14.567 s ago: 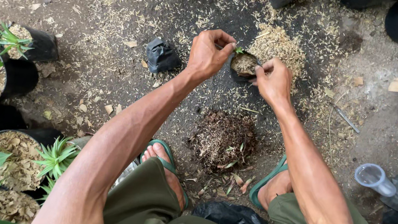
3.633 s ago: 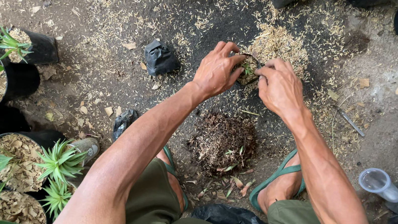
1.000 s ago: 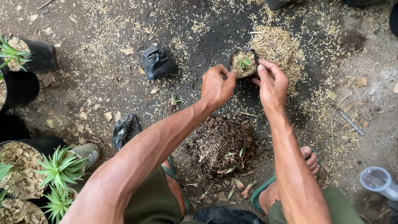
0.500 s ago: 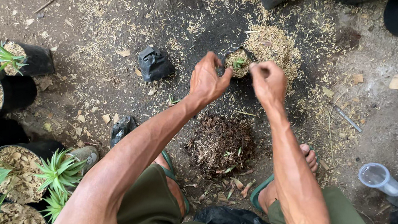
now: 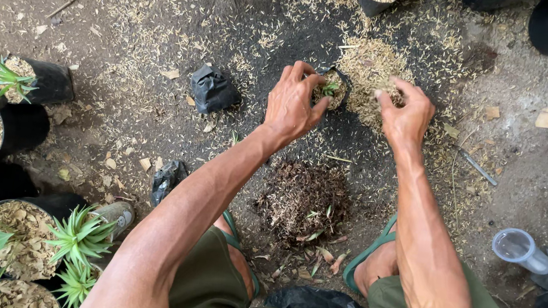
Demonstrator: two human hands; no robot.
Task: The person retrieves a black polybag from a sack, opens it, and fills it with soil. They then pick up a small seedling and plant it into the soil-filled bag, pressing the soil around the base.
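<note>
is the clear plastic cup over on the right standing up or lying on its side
Lying on its side. The clear plastic cup rests lengthwise on the ground, its open mouth facing left.

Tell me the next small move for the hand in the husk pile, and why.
Probably carry a pinch of husks to the small black bag. The right hand rests on the pale husk pile, fingers curled, while the left hand steadies the bag, where a small green seedling sits.
</note>
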